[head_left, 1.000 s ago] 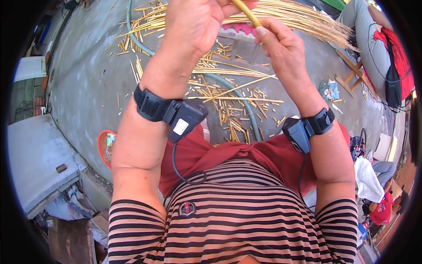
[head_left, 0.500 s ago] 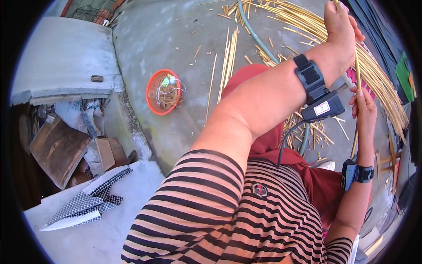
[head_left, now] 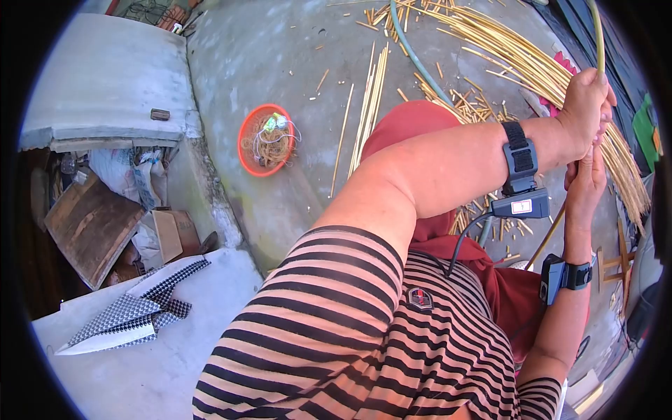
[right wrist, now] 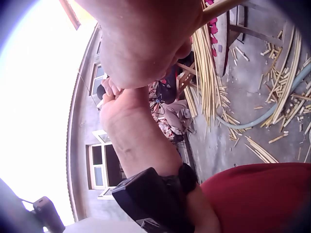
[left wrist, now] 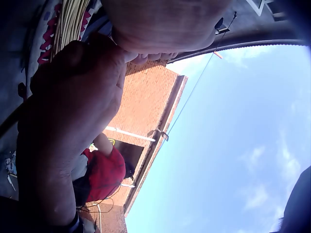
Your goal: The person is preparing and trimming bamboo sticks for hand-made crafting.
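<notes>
In the head view my two hands meet at the upper right on one long, thin, yellowish stalk (head_left: 599,31). My left hand (head_left: 585,108) grips it from above, with the upper length rising out of that hand to the frame's edge. Directly below, my right hand (head_left: 586,183) pinches the same stalk, and a browner length slants down behind the wrist. The left wrist view shows my right hand (left wrist: 80,107) with curled fingers and the stalk leaving it at the left. In the right wrist view the stalk (right wrist: 221,10) comes out beside my right hand (right wrist: 141,41).
A large bundle of straw-coloured stalks (head_left: 504,49) lies beyond the hands. Cut pieces (head_left: 476,101) and a blue-green hose (head_left: 420,66) are on the concrete floor. An orange basin (head_left: 243,150) with fibres stands left, near a ledge with a checked cloth (head_left: 129,318). A person in red (left wrist: 109,170) is nearby.
The head view has swung left, bringing in the basin and ledge. My left hand has come down along the stalk to meet the right hand, which still holds it.
</notes>
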